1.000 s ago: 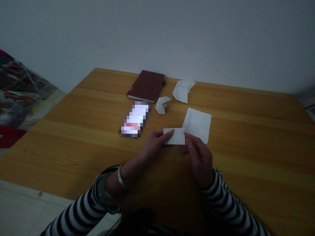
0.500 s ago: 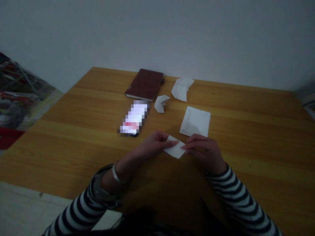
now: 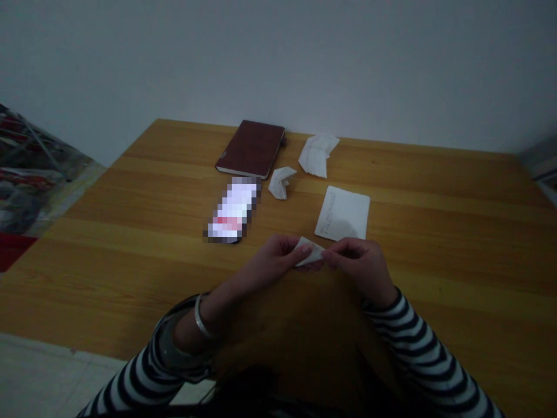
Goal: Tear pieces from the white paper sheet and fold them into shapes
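Both hands pinch 1 small folded paper slip (image 3: 310, 255) just above the wooden table (image 3: 130, 232), near its front edge: left hand (image 3: 278, 261) closed on its left end, right hand (image 3: 359, 264) on its right. A lined sheet (image 3: 343, 213) lies just beyond; 2 folded paper pieces (image 3: 281, 181) sit near the maroon notebook (image 3: 251, 148) at the far edge.

A notebook (image 3: 250, 148) is set at the back of the counter (image 3: 130, 244), a phone (image 3: 232, 210) before it, folded papers (image 3: 317, 154) right of it, a sheet (image 3: 343, 213) behind the paper slip (image 3: 310, 254).
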Demonstrator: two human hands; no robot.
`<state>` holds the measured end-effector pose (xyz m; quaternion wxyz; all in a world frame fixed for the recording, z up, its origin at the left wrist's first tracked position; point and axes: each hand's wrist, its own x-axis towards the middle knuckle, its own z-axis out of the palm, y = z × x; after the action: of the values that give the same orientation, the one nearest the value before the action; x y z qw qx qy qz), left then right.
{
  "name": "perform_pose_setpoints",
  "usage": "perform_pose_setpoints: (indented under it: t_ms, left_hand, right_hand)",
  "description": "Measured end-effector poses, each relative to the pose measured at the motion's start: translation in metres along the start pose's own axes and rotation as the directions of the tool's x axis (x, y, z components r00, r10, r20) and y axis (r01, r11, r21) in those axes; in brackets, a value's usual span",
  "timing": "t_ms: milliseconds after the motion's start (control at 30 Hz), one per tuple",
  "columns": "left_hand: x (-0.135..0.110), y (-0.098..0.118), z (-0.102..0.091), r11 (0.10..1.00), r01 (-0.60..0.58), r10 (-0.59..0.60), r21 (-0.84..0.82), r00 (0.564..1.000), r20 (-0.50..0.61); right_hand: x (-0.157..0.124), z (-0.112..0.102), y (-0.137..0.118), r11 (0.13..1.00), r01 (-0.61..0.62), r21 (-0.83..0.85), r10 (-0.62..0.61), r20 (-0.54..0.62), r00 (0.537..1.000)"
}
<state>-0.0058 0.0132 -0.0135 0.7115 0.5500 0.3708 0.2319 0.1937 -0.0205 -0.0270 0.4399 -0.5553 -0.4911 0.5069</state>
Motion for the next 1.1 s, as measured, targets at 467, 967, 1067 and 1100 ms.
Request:
perform_pose_setpoints:
  t_ms: [467, 967, 1067, 1100]
  left_hand:
    - [0.002, -0.003, 0.002, 0.984, 0.118, -0.118, -0.135, 0.993, 0.008]
    - [0.000, 0.002, 0.004, 0.994, 0.087, -0.090, -0.065, 0.995, -0.051]
    - [-0.001, 0.004, 0.008, 1.000, 0.023, -0.022, 0.001, 0.992, -0.127]
    - [-0.001, 0.004, 0.009, 1.000, 0.006, -0.002, 0.023, 0.988, -0.154]
  right_hand:
    - [-0.002, 0.003, 0.003, 0.987, -0.013, 0.161, 0.018, -0.027, 0.999]
    - [-0.001, -0.001, 0.000, 0.995, -0.077, 0.056, 0.075, 0.026, 0.997]
    - [-0.004, 0.004, 0.001, 0.995, -0.058, 0.078, 0.061, -0.032, 0.998]
    - [-0.005, 0.006, 0.001, 0.995, -0.045, 0.091, 0.050, -0.047, 0.998]
